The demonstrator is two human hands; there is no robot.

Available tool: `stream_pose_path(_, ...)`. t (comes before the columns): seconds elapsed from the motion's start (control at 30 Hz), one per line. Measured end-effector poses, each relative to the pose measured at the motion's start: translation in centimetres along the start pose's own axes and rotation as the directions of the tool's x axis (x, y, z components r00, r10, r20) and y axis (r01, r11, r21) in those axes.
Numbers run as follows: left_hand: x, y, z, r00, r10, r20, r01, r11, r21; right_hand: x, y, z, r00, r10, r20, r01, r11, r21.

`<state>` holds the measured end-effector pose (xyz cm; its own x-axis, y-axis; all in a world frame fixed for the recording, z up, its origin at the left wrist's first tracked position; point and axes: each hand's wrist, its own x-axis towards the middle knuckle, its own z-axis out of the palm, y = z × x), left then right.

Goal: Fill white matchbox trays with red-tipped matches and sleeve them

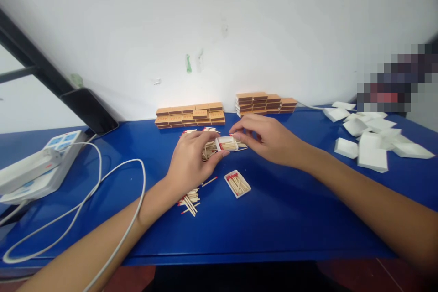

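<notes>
My left hand [191,155] grips a small white matchbox tray [227,144] between thumb and fingers, above the blue table. Several red-tipped matches lie inside that tray. At its right end, my right hand [262,138] has thumb and fingertips pinched together, with a bit of red match head showing at the tips. A pile of loose matches [208,150] lies behind and below the held tray, partly hidden by my hands. On the table in front, a second tray [237,184] is filled with matches. More loose matches [190,201] are scattered beside my left wrist.
Stacked orange-brown matchbox sleeves [190,115] stand along the wall, with another stack [265,104] to their right. White empty trays [372,150] are heaped at the right. At left are a power strip [58,164], a phone [91,110] and a white cable [142,178] crossing my left forearm.
</notes>
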<state>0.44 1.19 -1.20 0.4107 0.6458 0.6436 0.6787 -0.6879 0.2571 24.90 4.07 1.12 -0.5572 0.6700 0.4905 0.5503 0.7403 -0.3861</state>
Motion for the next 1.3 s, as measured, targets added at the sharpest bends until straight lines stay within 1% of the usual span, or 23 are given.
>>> stream_pose_path(0.1, 0.1, 0.0, -0.2, 0.999, -0.042, -0.031, 0.043, 0.999, 0.022, 0.0, 0.5, -0.2, 1.0, 0.005, -0.025, -0.006, 0.999, -0.044)
stream_pose_path(0.17, 0.2, 0.0, -0.3, 0.995, -0.088, -0.056, 0.09, 0.995, 0.032, 0.0, 1.1, -0.2, 1.0, 0.029, 0.004, -0.028, 0.995, -0.099)
stream_pose_path(0.23, 0.3, -0.2, -0.4, 0.99, -0.125, -0.069, 0.127, 0.991, 0.035, 0.0, 1.9, 0.0, 0.993, 0.07, 0.099, -0.055, 0.989, -0.14)
stream_pose_path(0.33, 0.3, -0.3, -0.4, 0.988, -0.144, -0.061, 0.147, 0.988, 0.047, -0.1, 2.6, 0.3, 0.957, 0.12, 0.262, -0.085, 0.986, -0.144)
stream_pose_path(0.4, 0.3, -0.3, -0.3, 0.988, -0.143, -0.053, 0.145, 0.988, 0.046, -0.2, 2.9, 0.4, 0.94, 0.139, 0.311, -0.098, 0.985, -0.142)
stream_pose_path(0.57, 0.3, -0.2, -0.2, 0.99, -0.135, -0.031, 0.136, 0.99, 0.036, -0.4, 3.2, 0.5, 0.927, 0.158, 0.341, -0.12, 0.984, -0.129)
stream_pose_path(0.77, 0.4, -0.3, -0.3, 0.992, -0.115, -0.048, 0.117, 0.993, 0.035, -0.5, 3.1, 0.5, 0.914, 0.195, 0.357, -0.159, 0.979, -0.127)
stream_pose_path(0.87, 0.3, -0.3, -0.2, 0.992, -0.12, -0.04, 0.121, 0.992, 0.03, -0.5, 2.9, 0.4, 0.92, 0.177, 0.35, -0.138, 0.982, -0.132)
stream_pose_path(0.93, 0.2, -0.2, -0.1, 0.992, -0.119, -0.039, 0.12, 0.992, 0.031, -0.4, 2.8, 0.3, 0.934, 0.156, 0.321, -0.118, 0.984, -0.135)
stream_pose_path(1.07, 0.2, -0.2, -0.1, 0.994, -0.105, -0.036, 0.107, 0.993, 0.041, -0.2, 2.7, 0.0, 0.972, 0.139, 0.19, -0.107, 0.98, -0.17)
stream_pose_path(1.17, 0.3, -0.2, -0.2, 0.995, -0.093, -0.021, 0.093, 0.995, 0.038, 0.0, 2.4, -0.2, 0.989, 0.12, 0.08, -0.106, 0.982, -0.159)
stream_pose_path(1.23, 0.3, -0.2, -0.2, 0.997, -0.071, -0.003, 0.071, 0.997, 0.031, 0.0, 1.9, -0.2, 0.995, 0.09, 0.037, -0.085, 0.988, -0.129)
stream_pose_path(1.3, 0.2, 0.0, -0.1, 0.998, -0.054, 0.008, 0.054, 0.998, 0.026, 0.1, 1.4, -0.1, 0.999, 0.05, 0.019, -0.047, 0.994, -0.102)
